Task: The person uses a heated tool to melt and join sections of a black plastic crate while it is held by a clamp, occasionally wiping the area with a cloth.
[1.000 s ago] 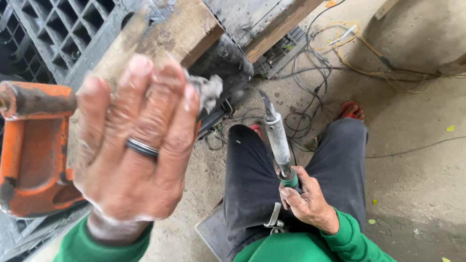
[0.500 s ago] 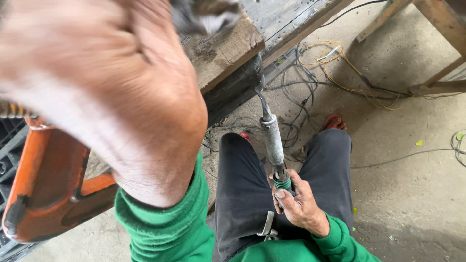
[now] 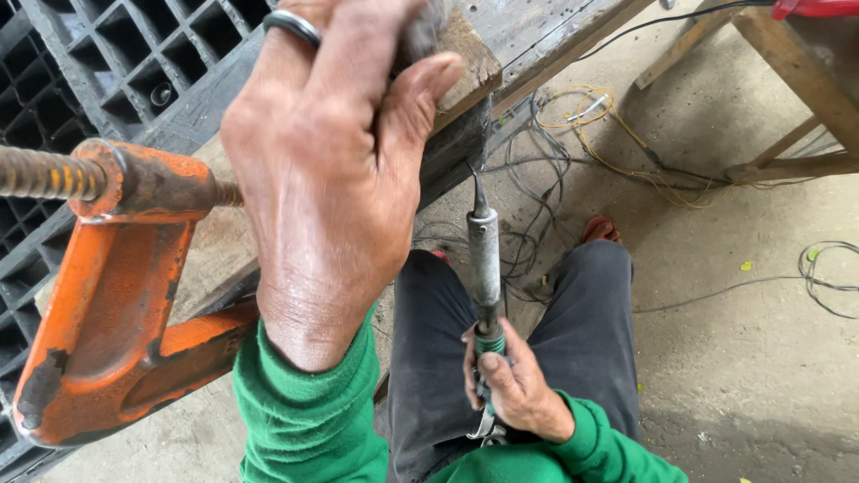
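Right hand (image 3: 514, 385) fingers wrap tight around the soldering iron (image 3: 484, 259) handle above his lap; its long axis runs straight up, tip toward the wooden plank (image 3: 465, 54). Left hand (image 3: 335, 170) pinches something grey there, beside the orange clamp (image 3: 107, 304).

One head-worn camera looks steeply down, very near the hands, toward the concrete floor (image 3: 716, 358).
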